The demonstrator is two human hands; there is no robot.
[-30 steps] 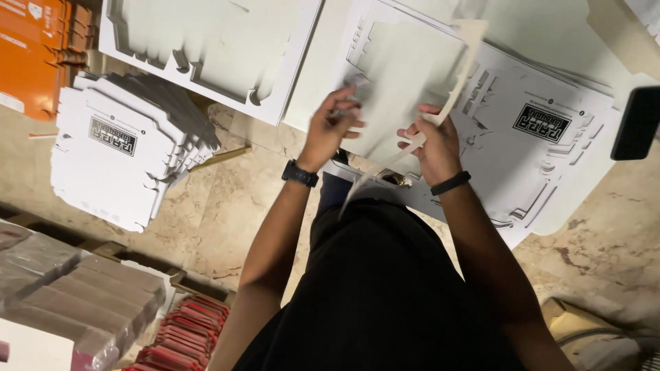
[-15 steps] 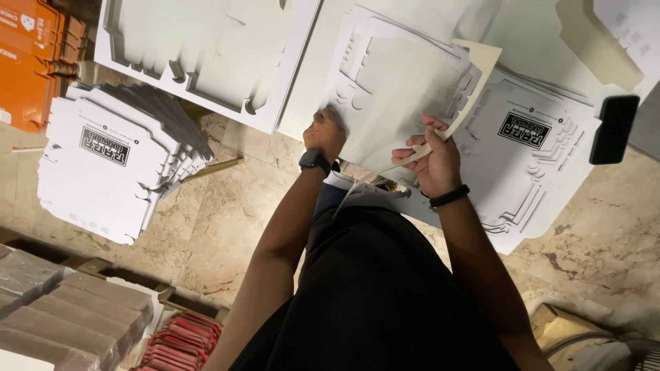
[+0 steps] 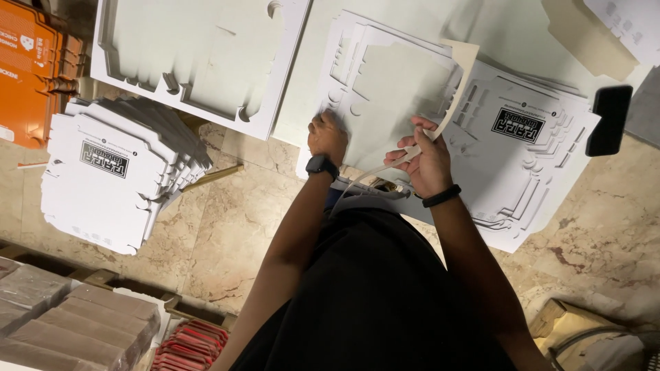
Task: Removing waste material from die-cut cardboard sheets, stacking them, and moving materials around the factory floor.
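I see both hands up on one flat die-cut cardboard box blank (image 3: 395,103), pale, with cut-out tabs along its edges. It is held above the marble floor (image 3: 227,227), over a fanned stack of printed white blanks (image 3: 536,158) lying on the floor's right side.

Left hand (image 3: 327,137): dark watch on the wrist, fingers curled and pressed on the blank's lower left edge. How tightly it pinches I cannot tell; the back of the hand hides the fingertips.

Right hand (image 3: 423,158): black band on the wrist, fingers closed round the blank's lower right flap, which bends out towards me as a thin curved strip. Thumb on the near side, fingers behind.

About them: a second fanned stack of the same white blanks (image 3: 110,172) lies well apart on the floor's left side, each with a dark printed panel. A thin stick (image 3: 213,177) pokes out from beside it. Along the floor's far edge lie large pale cut sheets (image 3: 199,55), notched on their near edges. Orange printed cartons (image 3: 31,69) sit at the far left corner. A black phone-like slab (image 3: 609,120) stands at the right, just beside the right stack. At the near left corner: brown wrapped bundles (image 3: 62,323) and a pile of red trays (image 3: 189,347). A tan box with a cable (image 3: 591,336) at the near right corner.
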